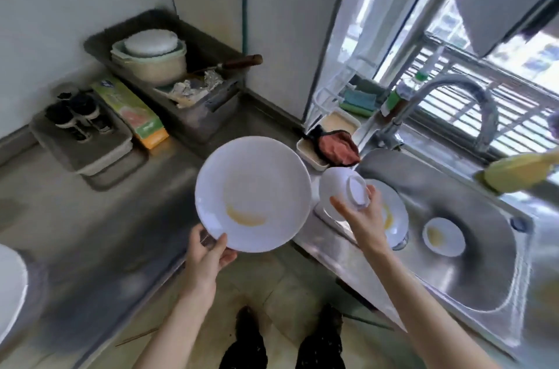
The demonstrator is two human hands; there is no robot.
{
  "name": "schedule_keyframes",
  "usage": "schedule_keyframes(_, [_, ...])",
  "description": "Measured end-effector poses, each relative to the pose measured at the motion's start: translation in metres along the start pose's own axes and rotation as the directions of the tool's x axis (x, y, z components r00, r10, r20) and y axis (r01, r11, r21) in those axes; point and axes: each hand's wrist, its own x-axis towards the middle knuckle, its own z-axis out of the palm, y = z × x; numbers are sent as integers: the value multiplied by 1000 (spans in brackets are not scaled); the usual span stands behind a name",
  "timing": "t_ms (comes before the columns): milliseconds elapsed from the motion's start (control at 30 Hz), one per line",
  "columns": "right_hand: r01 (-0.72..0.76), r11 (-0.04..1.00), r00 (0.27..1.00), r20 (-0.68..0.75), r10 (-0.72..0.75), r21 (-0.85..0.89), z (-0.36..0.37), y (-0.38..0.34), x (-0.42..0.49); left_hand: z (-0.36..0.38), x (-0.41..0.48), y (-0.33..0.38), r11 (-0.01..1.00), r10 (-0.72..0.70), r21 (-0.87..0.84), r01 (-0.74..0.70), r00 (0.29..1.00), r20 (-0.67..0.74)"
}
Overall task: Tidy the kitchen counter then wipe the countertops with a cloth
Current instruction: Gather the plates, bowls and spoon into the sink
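My left hand (208,250) grips the near rim of a large white plate (252,193) smeared with yellow sauce, held above the counter's front edge. My right hand (367,219) holds a small white bowl (341,191) tipped on its side by its foot ring, over the left rim of the steel sink (472,278). Under the bowl another stained white plate (396,217) lies in the sink, and a small white bowl (443,236) with yellow residue sits on the sink floor. A reddish cloth (337,147) is bunched on a white tray behind the sink's left corner.
At the back of the steel counter (106,232) stand a grey tub with stacked pots (151,57) and a knife, a green box (133,110), and a tray of dark bottles (75,117). A faucet (459,96) arches over the sink. A yellow brush (517,169) lies at right.
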Motion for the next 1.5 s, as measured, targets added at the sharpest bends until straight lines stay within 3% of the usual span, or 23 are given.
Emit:
schedule_keyframes(133, [-91,996,978,-187,92,13,-82,37,5,73,-2,-13,991,-76,119,59,987,141])
schedule_keyframes(300, [-135,989,937,-316,147,62,-166,66,2,160,-8,-42,956,-179,271,111,955,238])
schedule_keyframes(500, [-186,979,905,-374,203,81,-227,110,21,252,-16,-76,907,-285,376,189,934,218])
schedule_keyframes(767, [-229,970,919,-312,242,78,-257,154,64,346,1,-132,868,-351,390,306,935,47])
schedule_keyframes(867, [-245,968,924,-289,250,51,-261,166,73,359,19,-154,873,-338,371,317,941,-10])
schedule_keyframes(1067, [-244,967,934,-252,254,68,-263,182,77,359,51,-181,804,-302,521,286,952,-57])
schedule_keyframes(1333, [-242,966,941,-220,258,94,-254,195,85,342,95,-209,787,-337,506,354,933,-129])
schedule_keyframes(1500, [-276,956,936,-200,291,99,-244,195,85,339,103,-207,752,-340,579,315,938,-68])
